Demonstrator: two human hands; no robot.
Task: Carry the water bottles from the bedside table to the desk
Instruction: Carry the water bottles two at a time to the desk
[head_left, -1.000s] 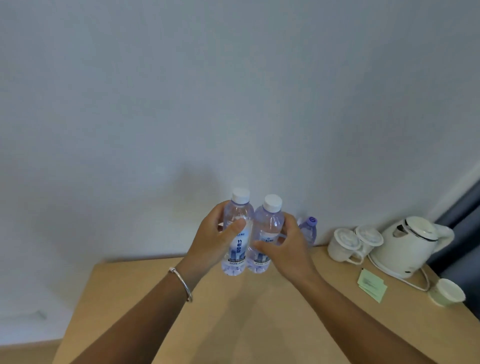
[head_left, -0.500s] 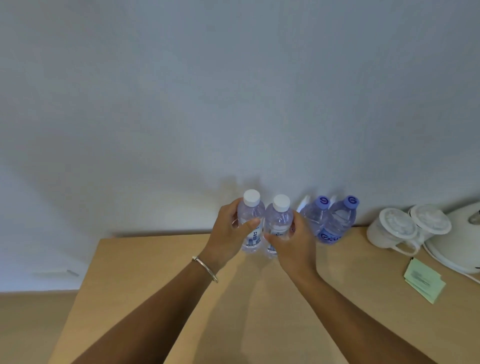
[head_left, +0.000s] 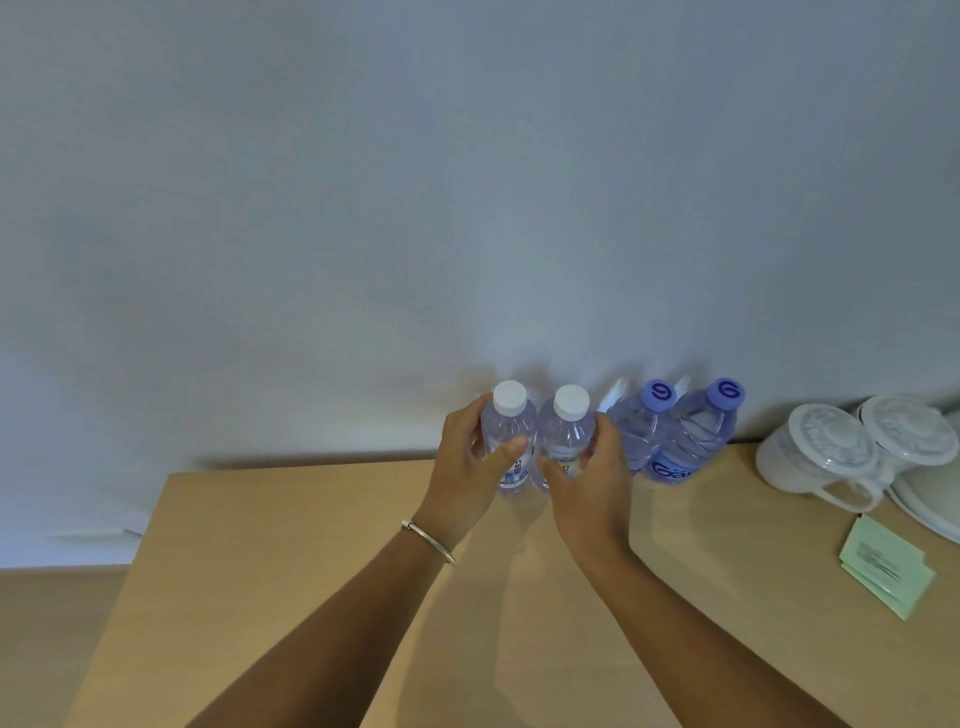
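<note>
Wooden desk (head_left: 322, 597) against a pale wall. Left hand (head_left: 467, 462) grips the left white-capped bottle (head_left: 509, 436), right hand (head_left: 592, 483) grips the right white-capped bottle (head_left: 566, 431); both upright at the far edge, bases apparently down. Risk: right knuckles sit just beside the blue-capped bottles (head_left: 675, 436), so a sloppy release could topple them. Far right: lidded cups (head_left: 831, 452), paper sachets (head_left: 883, 566).

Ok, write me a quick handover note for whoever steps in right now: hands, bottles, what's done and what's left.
Left hand grips the left white-capped bottle; right hand grips the right white-capped bottle.
Both bottles are upright at the back of the desk, beside two blue-capped bottles by the wall.
Done: the pair has reached the desk.
Left: let go of both; whether they stand fully on the desk cannot be told.
</note>
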